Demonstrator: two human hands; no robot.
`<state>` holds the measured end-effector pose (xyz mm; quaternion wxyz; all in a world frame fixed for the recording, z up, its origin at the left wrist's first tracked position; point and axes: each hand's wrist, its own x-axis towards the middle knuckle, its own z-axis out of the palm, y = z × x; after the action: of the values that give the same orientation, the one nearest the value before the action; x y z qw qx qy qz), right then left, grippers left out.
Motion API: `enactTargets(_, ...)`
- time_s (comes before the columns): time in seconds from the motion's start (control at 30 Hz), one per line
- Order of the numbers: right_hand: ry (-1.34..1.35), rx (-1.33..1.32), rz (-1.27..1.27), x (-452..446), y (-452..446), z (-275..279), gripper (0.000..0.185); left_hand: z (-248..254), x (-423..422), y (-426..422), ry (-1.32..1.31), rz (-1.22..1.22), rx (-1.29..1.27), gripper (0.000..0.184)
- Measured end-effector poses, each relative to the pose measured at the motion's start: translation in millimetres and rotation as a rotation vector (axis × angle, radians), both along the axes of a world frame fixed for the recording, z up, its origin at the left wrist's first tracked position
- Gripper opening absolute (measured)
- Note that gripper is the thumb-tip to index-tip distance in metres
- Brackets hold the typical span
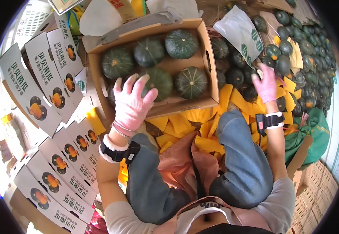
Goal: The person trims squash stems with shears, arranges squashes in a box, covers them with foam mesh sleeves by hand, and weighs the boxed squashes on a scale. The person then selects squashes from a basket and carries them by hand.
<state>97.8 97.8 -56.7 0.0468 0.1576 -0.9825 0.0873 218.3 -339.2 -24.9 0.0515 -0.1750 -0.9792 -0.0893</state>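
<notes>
The left hand (131, 103), in a pink glove, has its fingers spread apart, reaching over the near side of an open cardboard box (189, 106); its fingertips lie on or just over a green squash (159, 84), though actual contact is hard to tell. Just to the right of that squash sits a paler-striped squash (191, 82), and beyond the left fingers a far row of three squashes (149, 52) lines the box. Under the hand's left edge a dark shape, probably another squash, is mostly hidden. Judging by this layout, the single layer looks almost or wholly complete, while the box top is uncovered. The right hand (265, 84), well apart from the left and outside the box, is by the lower tip of a white plastic bag (237, 33); whether its fingers pinch anything, I cannot tell. Around and beyond it lies a large loose pile of squashes (309, 62), so plenty seem left unboxed. Yellow corrugated strips (181, 123) lie between the hands, nearer the body, and printed cartons (41, 74) stand left of the left hand.
</notes>
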Motion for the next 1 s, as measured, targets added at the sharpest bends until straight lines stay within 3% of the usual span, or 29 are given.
enactTargets(0.07, -0.275, 0.087, 0.402, 6, -33, 0, 0.033, -17, 9, 3, 0.043, 0.040, 0.045, 0.036)
enactTargets(0.2, -0.386, 0.430, 0.796, 24, -79, -14, 0.026, 4, 9, 2, 0.057, 0.056, 0.120, 0.025)
enactTargets(0.27, -0.272, 0.478, 0.831, 30, -76, -20, 0.002, 34, 19, -11, -0.193, -0.011, 0.285, 0.022)
enactTargets(0.33, -0.262, 0.435, 0.791, 25, -71, 5, 0.005, 38, 24, -24, -0.247, -0.161, 0.534, 0.019)
enactTargets(0.4, -0.484, 0.615, 0.718, 27, -74, 17, 0.013, 48, 24, -21, -0.288, -0.172, 0.587, 0.020)
enactTargets(0.47, -0.361, 0.480, 0.912, 39, -52, -22, 0.019, 47, 24, -13, -0.272, -0.276, 0.523, 0.023)
enactTargets(0.6, -0.670, 0.754, 0.803, 56, -94, -13, 0.028, 38, 26, 0, -0.381, -0.328, 0.613, 0.028)
enactTargets(0.7, -0.711, 0.775, 0.657, 42, -84, -34, 0.028, 38, 35, -10, -0.462, -0.246, 0.537, 0.030)
enactTargets(0.73, -0.767, 0.758, 0.568, 32, -74, -34, 0.028, 39, 37, -13, -0.479, -0.223, 0.507, 0.030)
enactTargets(0.8, -0.625, 0.621, 0.450, 22, -65, 27, 0.025, 43, 38, -19, -0.490, -0.243, 0.534, 0.029)
enactTargets(0.83, -0.703, 0.536, 0.313, 18, -81, 74, 0.029, 46, 38, -21, -0.494, -0.254, 0.552, 0.028)
enactTargets(0.9, -0.533, 0.263, 0.241, 24, -73, 113, 0.035, 58, 30, -12, -0.537, -0.400, 0.758, 0.030)
enactTargets(1.0, -0.279, -0.302, 0.377, 40, -130, 157, 0.035, 73, 7, 12, -0.663, -0.480, 0.940, 0.039)
